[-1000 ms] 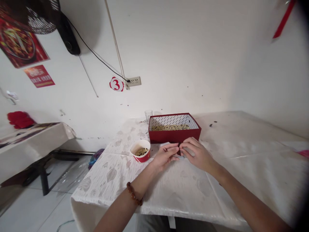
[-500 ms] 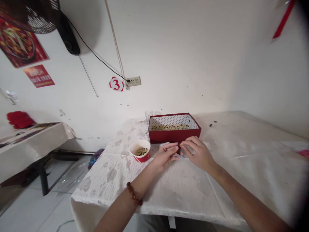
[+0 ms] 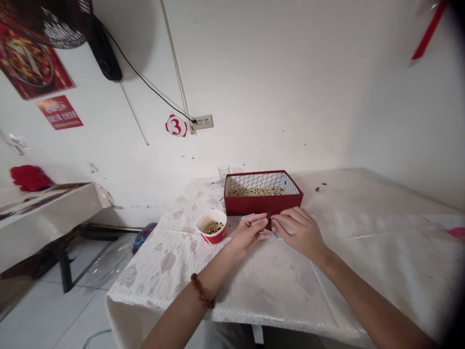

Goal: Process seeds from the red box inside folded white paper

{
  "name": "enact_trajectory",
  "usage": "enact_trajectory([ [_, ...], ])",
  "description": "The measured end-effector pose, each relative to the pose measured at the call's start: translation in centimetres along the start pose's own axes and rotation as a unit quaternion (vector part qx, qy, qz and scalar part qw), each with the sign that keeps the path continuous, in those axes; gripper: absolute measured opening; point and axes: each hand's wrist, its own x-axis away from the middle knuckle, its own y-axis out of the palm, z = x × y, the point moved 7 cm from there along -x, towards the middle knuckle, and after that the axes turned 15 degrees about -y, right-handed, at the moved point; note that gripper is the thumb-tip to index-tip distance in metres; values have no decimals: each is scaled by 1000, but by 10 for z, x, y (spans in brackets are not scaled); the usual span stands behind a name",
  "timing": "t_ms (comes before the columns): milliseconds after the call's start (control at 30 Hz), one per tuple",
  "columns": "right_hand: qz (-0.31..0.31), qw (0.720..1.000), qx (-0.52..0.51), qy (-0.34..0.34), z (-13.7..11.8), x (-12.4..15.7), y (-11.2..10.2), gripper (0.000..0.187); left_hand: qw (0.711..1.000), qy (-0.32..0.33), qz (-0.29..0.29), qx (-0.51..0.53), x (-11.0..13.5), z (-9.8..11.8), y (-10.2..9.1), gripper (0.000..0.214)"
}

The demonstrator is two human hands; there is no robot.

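Just in front of the red box (image 3: 263, 205), my left hand (image 3: 250, 232) holds a small dark reddish-brown piece (image 3: 269, 222) between thumb and fingers. Its exact kind is too small to make out. My right hand (image 3: 298, 229) has thumb and forefinger pinched together at the right side of that piece, and whether a tiny bit sits between those fingertips I cannot tell. Pale yellow and black bits (image 3: 256, 192) cover the bottom of the box. To the left of my hands stands a red-and-white paper bowl (image 3: 215, 238) with similar bits (image 3: 212, 228) in it.
A clear glass (image 3: 224, 174) stands behind the box's left corner, near the wall. Dark scraps (image 3: 320, 187) lie on the patterned tablecloth (image 3: 167, 291) to the right. A second table (image 3: 54, 213) is at the left, with a wall fan (image 3: 69, 24) above.
The dark piece in my left hand has turned and now stands more upright and shows more. My hands stay at nearly the same place; box and bowl have not moved.
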Motion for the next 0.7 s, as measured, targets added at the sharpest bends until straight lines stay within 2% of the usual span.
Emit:
enact_trajectory([
  [233, 16, 999, -38, 14, 2, 1, 2, 10, 999, 17, 15, -26, 3, 3, 1, 57],
  [400, 16, 996, -91, -4, 3, 0, 2, 12, 999, 12, 2, -35, 2, 1, 2, 55],
  [567, 26, 998, -62, 12, 7, -1, -3, 12, 999, 9, -5, -40, 0, -1, 2, 54],
  [700, 16, 995, -95, 14, 6, -1, 1, 12, 999, 14, -5, -40, -1, -1, 1, 53],
])
